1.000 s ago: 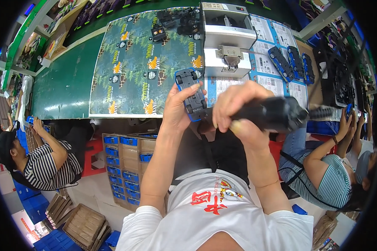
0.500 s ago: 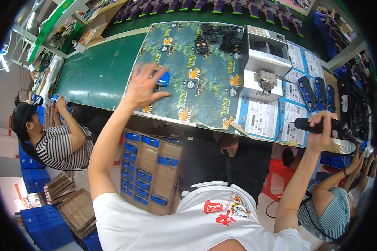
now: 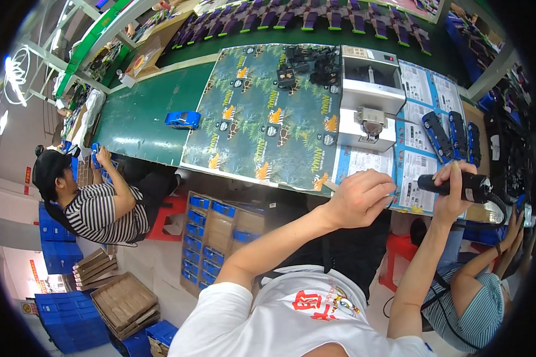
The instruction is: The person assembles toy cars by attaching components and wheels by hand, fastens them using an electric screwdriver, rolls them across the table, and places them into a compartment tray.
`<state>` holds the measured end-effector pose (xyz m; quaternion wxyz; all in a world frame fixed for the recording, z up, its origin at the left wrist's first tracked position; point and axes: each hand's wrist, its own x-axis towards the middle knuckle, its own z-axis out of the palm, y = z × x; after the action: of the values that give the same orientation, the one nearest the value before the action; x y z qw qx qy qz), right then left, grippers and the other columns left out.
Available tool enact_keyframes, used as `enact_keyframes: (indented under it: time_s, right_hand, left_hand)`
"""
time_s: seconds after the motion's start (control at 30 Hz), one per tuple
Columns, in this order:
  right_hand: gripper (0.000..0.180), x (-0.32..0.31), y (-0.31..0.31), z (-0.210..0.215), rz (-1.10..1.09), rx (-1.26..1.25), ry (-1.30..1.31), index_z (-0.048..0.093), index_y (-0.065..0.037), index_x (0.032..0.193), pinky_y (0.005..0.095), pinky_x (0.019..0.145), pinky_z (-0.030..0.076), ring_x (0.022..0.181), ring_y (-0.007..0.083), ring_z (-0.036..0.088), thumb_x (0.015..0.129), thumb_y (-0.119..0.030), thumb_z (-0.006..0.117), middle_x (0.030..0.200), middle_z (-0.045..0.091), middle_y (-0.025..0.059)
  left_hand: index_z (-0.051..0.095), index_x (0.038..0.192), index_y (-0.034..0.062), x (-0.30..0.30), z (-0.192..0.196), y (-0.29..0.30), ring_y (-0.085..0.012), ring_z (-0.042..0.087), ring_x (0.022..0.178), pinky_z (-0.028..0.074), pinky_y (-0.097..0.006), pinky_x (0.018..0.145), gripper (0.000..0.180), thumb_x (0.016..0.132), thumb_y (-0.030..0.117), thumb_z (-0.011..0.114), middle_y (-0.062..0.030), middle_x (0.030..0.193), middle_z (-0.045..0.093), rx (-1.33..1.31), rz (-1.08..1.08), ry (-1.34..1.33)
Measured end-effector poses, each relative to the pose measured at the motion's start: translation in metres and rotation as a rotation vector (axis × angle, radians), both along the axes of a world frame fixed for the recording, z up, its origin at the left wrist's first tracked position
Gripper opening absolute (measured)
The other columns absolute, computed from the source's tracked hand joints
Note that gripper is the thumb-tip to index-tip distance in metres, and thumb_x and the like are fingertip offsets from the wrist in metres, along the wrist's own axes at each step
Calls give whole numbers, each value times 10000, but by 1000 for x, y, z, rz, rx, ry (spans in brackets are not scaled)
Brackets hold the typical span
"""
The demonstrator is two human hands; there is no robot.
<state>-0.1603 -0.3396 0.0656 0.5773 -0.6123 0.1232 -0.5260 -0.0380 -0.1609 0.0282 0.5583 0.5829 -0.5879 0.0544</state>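
My right hand (image 3: pixel 452 191) is wrapped round a black electric screwdriver (image 3: pixel 438 184), which lies level over the near right edge of the bench with its cable behind it. My left hand (image 3: pixel 363 199) hovers just left of it, in front of the screw feeder (image 3: pixel 363 128). Its fingers are curled together, and whatever they may hold is hidden. A blue toy car (image 3: pixel 183 120) rests apart from both hands on the green tabletop at the left. Beyond the right hand, blue-and-black car bodies (image 3: pixel 438 138) lie side by side on printed sheets.
A pile of small black parts (image 3: pixel 309 66) lies on the patterned mat (image 3: pixel 244 140). Below the bench stands a divided tray (image 3: pixel 223 223) of blue cars. One co-worker (image 3: pixel 101 199) sits at the left, another (image 3: pixel 467 297) at the right. Purple-and-green items line the far belt.
My left hand has let go of the blue car, now further left on the green tabletop, and has come right to beside the screwdriver. My right hand still holds the screwdriver.
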Motion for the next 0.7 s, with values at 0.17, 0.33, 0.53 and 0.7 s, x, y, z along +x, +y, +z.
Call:
enact_keyframes:
  time_s: [0.17, 0.33, 0.53, 0.7]
  right_hand:
    - [91, -14, -10, -2, -49, 25, -48, 524, -10, 953, 279, 575, 465, 546, 137, 527, 928, -47, 603, 674, 544, 68]
    - [158, -8, -4, -5, -18, -39, -13, 562, -6, 956, 247, 575, 459, 575, 119, 569, 868, -31, 691, 741, 583, 75]
    - [163, -2, 4, -7, -54, -81, 41, 572, -10, 950, 243, 570, 464, 585, 112, 581, 857, -13, 706, 766, 589, 64]
    - [155, -3, 5, -6, -91, -45, 30, 566, -11, 954, 247, 574, 463, 583, 111, 575, 864, -4, 692, 732, 585, 63]
  left_hand:
    - [655, 924, 6, 63, 1, 56, -319, 669, 807, 541, -371, 704, 230, 704, -55, 671, -152, 933, 677, -15, 316, -181]
    - [594, 1219, 41, 232, 7, 211, -363, 548, 1160, 427, -478, 983, 530, 705, -82, 570, -165, 1229, 607, 432, 992, -499]
    - [520, 1345, 171, 317, 20, 268, -370, 444, 1306, 396, -521, 1036, 658, 720, 27, 663, -124, 1420, 495, 1152, 1133, -700]
    - [659, 1114, 130, 315, 53, 240, -351, 640, 1016, 496, -462, 910, 454, 670, 40, 697, -117, 1065, 692, 1369, 853, -344]
